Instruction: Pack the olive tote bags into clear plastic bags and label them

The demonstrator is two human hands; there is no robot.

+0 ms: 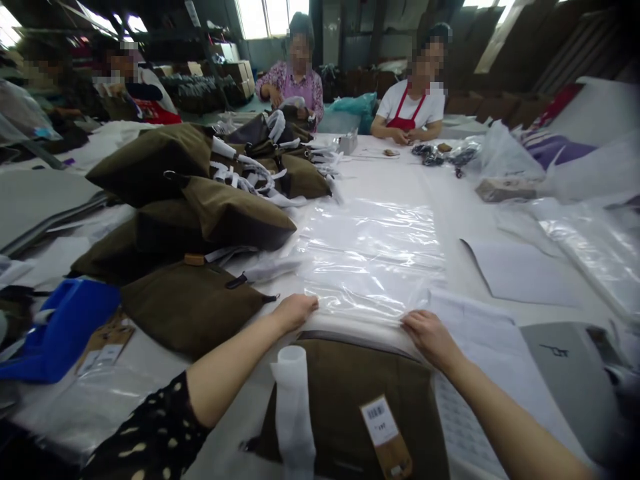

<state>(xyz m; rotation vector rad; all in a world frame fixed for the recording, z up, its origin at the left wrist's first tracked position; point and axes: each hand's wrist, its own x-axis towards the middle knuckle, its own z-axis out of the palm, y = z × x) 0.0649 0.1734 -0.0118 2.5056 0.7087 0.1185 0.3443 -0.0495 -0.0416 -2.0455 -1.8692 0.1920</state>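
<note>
A clear plastic bag (pixel 373 250) lies flat on the table in front of me. My left hand (pixel 297 311) is closed on its near left corner, and my right hand (pixel 425 333) pinches the near right corner. Just below the plastic's near edge rests an olive-brown fabric bag (pixel 345 387). On it are a hang tag (pixel 385 437) with a white barcode label and a strip of white wrapping (pixel 294 407), rolled at its top end. Another olive-brown bag (pixel 185 307) lies to the left of my left hand.
Several olive bags with white-wrapped straps (pixel 250 170) are piled at left. A blue plastic holder (pixel 70 327) stands at the left edge. White paper sheets (pixel 515 270) and more clear plastic (pixel 595 240) lie at right. Two co-workers (pixel 413 110) face me across the white table (pixel 385 177).
</note>
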